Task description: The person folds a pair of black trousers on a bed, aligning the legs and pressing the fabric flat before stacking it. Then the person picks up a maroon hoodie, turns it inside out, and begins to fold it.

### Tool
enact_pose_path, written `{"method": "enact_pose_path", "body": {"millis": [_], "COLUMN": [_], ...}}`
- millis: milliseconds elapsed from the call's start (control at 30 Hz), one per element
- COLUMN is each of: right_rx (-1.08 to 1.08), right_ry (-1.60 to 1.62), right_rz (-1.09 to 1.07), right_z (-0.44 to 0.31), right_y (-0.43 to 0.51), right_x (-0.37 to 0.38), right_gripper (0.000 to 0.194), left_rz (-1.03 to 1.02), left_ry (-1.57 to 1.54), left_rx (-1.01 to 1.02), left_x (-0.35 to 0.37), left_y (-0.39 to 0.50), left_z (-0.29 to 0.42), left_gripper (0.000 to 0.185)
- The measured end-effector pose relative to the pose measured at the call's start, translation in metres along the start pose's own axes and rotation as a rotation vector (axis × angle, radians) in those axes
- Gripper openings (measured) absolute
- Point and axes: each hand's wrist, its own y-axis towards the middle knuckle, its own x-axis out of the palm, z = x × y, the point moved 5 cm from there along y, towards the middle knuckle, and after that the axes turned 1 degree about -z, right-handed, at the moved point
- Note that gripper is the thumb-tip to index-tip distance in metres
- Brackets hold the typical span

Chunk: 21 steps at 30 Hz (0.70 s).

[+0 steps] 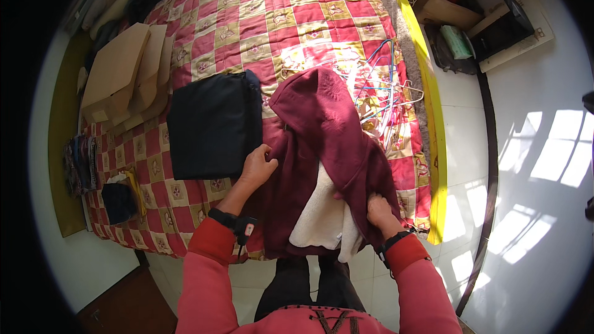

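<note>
A maroon hooded jacket (pixel 297 171) with cream fleece lining (pixel 320 215) lies spread over the near edge of the bed, hood pointing away from me. My left hand (pixel 259 166) holds the jacket's left edge with thumb and fingers, just beside a stack of folded dark cloth (pixel 211 127). On the opposite side, my right hand (pixel 381 213) is closed around the jacket's fabric, low near the front opening. The front is partly open, so the pale lining shows. Loose plastic and wire clothes hangers (pixel 387 88) lie in bright sunlight beyond the jacket's right side.
A red-and-gold checked quilt (pixel 222 16) covers the bed, whose yellow frame edge (pixel 434 157) runs along the right. Folded cardboard boxes (pixel 116 67) lean at left. Small folded clothes (pixel 119 202) sit nearer me. A carton (pixel 445 7) stands on the floor at upper right.
</note>
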Motion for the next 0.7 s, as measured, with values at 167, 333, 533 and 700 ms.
{"method": "enact_pose_path", "body": {"millis": [167,333,533,700], "right_rx": [-0.032,-0.015,-0.050,-0.254], "right_ry": [0.022,0.033,-0.020,0.042], "right_rz": [0.032,-0.005,-0.045,-0.020], "right_z": [0.000,0.000,0.002,0.007], "right_y": [-0.002,-0.004,0.001,-0.003], "right_x": [0.000,-0.005,-0.003,-0.013], "right_gripper": [0.038,0.042,0.048,0.039], "left_rz": [0.173,0.105,0.426,0.289], "left_ry": [0.071,0.438,0.322,0.230], "left_rx": [0.170,0.196,0.354,0.044], "left_x": [-0.038,-0.028,-0.022,-0.002], "left_y": [-0.051,-0.048,0.019,0.092], "left_z": [0.030,0.049,0.057,0.013], "left_gripper": [0.028,0.049,0.055,0.083]}}
